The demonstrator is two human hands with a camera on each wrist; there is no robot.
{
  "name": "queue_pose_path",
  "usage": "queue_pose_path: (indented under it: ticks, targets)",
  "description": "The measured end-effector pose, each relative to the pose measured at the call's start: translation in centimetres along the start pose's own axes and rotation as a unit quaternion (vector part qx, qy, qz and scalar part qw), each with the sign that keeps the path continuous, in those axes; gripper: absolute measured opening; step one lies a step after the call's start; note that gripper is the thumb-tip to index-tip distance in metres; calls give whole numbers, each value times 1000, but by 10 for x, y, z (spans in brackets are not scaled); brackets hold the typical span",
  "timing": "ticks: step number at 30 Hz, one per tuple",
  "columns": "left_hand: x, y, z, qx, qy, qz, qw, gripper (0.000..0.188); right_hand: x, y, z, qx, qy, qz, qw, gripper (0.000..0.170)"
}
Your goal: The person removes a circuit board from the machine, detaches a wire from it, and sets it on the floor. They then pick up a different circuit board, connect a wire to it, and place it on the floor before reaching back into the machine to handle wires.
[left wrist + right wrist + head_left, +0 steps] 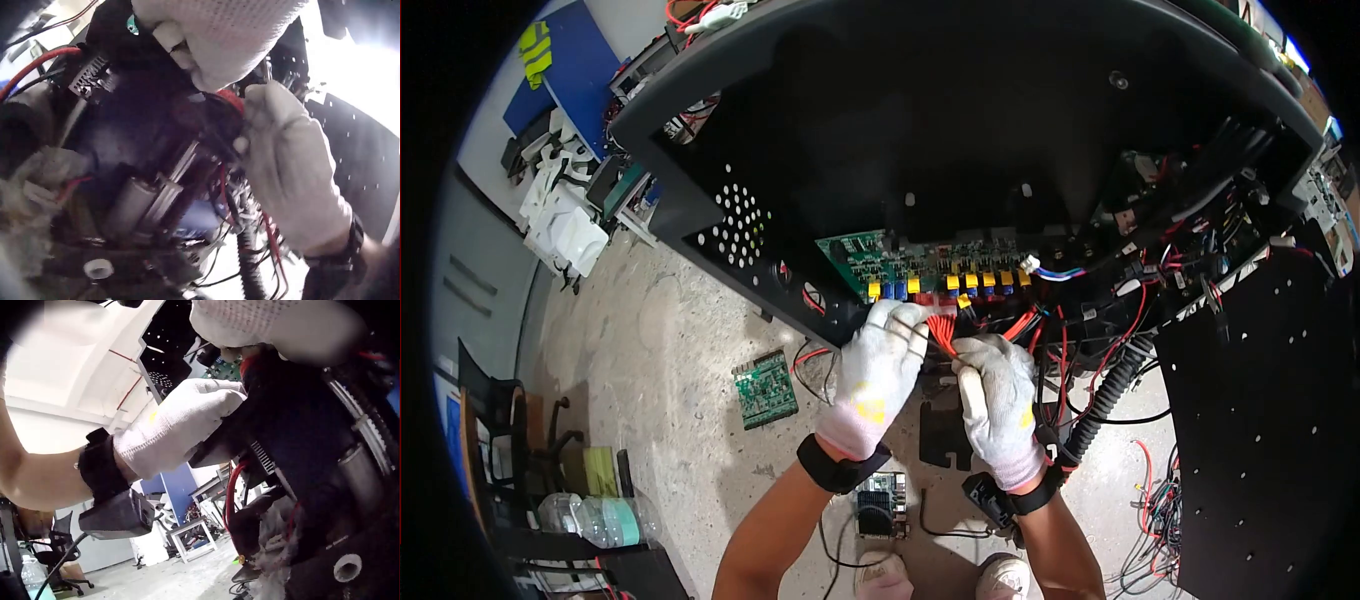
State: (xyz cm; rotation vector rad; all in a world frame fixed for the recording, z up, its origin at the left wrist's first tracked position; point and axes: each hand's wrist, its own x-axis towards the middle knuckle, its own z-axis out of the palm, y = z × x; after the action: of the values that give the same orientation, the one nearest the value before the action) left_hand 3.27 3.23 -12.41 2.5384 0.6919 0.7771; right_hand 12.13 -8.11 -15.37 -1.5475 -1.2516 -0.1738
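Both hands wear white knit gloves. A bundle of red wires (941, 333) runs between them, below the row of yellow and blue connectors on a green circuit board (855, 258) in the black cabinet. My left hand (880, 365) has its fingertips bent at the bundle's upper end, by a pale plug (941, 304). Lower down, my right hand (1000, 400) grips the bundle between thumb and curled fingers. The right wrist view shows the left hand (187, 419) reaching to the red wires (249, 367). In the left wrist view, the right hand (290, 165) is beside the bundle (231, 100).
A black perforated panel (1260, 420) stands at the right, beside a ribbed black hose (1095, 420) and loose cables (1155, 525). A second green board (766, 390) and a module with a black heatsink (882, 505) lie on the floor. Chairs stand at left.
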Motion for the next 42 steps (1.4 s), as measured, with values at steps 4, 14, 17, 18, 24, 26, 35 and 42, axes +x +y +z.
queue_pose_path:
  ticks: [4,14,17,18,24,26,35,42]
  targets:
    - [5,4,-8,201,-41,72,976,14,1,-4,-2,-21,4,22,1000,15]
    - [6,-15,1,112,-31,94,989,18,22,-22,-19,-121,-112,1,986,13]
    - [12,-7,-8,168,-26,186,968,24,18,-21,-14,-123,-91,12,988,14]
    - [14,-7,-10,188,-36,221,956,26,18,-21,-11,-126,-73,22,989,14]
    - [14,-13,-8,80,-131,105,982,21,27,-30,-4,-165,-119,67,977,13]
    - [12,-15,-10,174,-97,198,960,20,25,-27,-1,-186,-129,74,971,14]
    - [14,-19,-13,122,-94,242,958,25,15,-14,6,-123,-50,12,991,12]
    - [14,-5,-16,153,-143,203,957,17,9,-15,1,-102,-59,-1,993,11]
